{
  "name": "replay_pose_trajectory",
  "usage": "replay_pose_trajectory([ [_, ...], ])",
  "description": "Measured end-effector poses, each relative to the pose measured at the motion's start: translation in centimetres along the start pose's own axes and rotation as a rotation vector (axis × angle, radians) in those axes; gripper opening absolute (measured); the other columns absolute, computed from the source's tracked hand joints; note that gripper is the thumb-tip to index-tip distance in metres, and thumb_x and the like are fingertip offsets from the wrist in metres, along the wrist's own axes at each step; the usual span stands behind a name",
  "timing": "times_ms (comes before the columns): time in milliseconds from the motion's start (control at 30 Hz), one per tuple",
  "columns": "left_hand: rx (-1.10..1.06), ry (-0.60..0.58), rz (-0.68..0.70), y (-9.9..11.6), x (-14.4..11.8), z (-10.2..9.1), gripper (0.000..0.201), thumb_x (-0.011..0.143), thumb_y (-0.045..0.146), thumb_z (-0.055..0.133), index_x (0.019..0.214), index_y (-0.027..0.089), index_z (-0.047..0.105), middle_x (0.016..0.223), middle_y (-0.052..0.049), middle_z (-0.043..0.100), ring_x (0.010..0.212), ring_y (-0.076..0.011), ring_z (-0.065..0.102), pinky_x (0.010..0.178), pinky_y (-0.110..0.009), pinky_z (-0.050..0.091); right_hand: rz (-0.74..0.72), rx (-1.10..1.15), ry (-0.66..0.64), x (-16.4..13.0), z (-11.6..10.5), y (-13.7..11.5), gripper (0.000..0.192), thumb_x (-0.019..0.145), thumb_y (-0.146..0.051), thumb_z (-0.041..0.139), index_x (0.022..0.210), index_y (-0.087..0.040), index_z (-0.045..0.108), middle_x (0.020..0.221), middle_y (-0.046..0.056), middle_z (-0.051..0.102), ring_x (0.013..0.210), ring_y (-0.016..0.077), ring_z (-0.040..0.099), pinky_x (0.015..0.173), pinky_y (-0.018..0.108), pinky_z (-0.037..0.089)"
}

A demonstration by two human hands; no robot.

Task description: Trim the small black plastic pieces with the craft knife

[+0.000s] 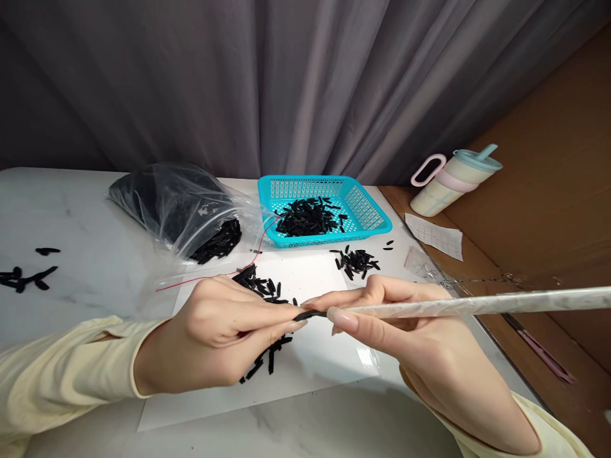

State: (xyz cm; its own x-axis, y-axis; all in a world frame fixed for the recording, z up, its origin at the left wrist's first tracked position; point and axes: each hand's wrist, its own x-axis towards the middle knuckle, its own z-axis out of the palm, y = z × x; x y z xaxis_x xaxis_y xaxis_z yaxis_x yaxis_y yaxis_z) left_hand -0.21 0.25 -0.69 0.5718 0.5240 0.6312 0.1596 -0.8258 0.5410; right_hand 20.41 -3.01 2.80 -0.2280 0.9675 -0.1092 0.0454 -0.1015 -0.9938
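We see the left hand (224, 334) pinched on a small black piece (310, 315), thumb and fingertips closed on its left end, just above the white sheet (315, 280). The right hand (405, 331) is closed around a long pale rod (477, 304), its thumb (341, 318) pressing near the rod's tip, and that tip meets the black piece between the two hands. The rod runs off to the right, past the table's (86, 216) edge. Under and behind the left hand lie loose black pieces (262, 286) on the sheet; another small heap (356, 261) sits farther back, just before the blue basket (367, 210), which holds more of them. A clear bag (176, 203) of black pieces lies left of the basket, and a thin red thread (229, 272) trails from near the basket toward the left hand. A few black bits (28, 273) lie at the far left of the table. To the right, well apart, stands a pastel cup (453, 181) with a paper slip (434, 235) near it.
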Motion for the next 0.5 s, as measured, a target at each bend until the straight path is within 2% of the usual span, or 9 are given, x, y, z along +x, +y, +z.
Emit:
replay_pose_trajectory([
  [233, 0.024, -0.044, -0.003, 0.13, -0.39, -0.08, 0.015, 0.082, 0.007, 0.058, 0.087, 0.012, 0.070, 0.046, 0.004, 0.052, 0.038, -0.0081, 0.040, 0.039, -0.022, 0.035, 0.101, 0.004, 0.011, -0.07, 0.07, -0.36, 0.023, 0.069, -0.029, 0.078, 0.056, -0.020, 0.061, 0.089, 0.005, 0.073, 0.082, 0.0242, 0.068, 0.075, 0.036, 0.053],
  [500, 0.029, -0.038, -0.001, 0.04, -0.27, 0.08, 0.014, 0.082, 0.007, 0.058, 0.080, 0.015, 0.069, 0.045, 0.005, 0.052, 0.036, -0.0073, 0.043, 0.040, -0.020, 0.036, 0.133, 0.035, -0.005, 0.10, 0.01, -0.51, 0.028, 0.067, -0.025, 0.079, 0.052, -0.020, 0.056, 0.085, 0.005, 0.073, 0.077, 0.0223, 0.068, 0.075, 0.035, 0.054],
])
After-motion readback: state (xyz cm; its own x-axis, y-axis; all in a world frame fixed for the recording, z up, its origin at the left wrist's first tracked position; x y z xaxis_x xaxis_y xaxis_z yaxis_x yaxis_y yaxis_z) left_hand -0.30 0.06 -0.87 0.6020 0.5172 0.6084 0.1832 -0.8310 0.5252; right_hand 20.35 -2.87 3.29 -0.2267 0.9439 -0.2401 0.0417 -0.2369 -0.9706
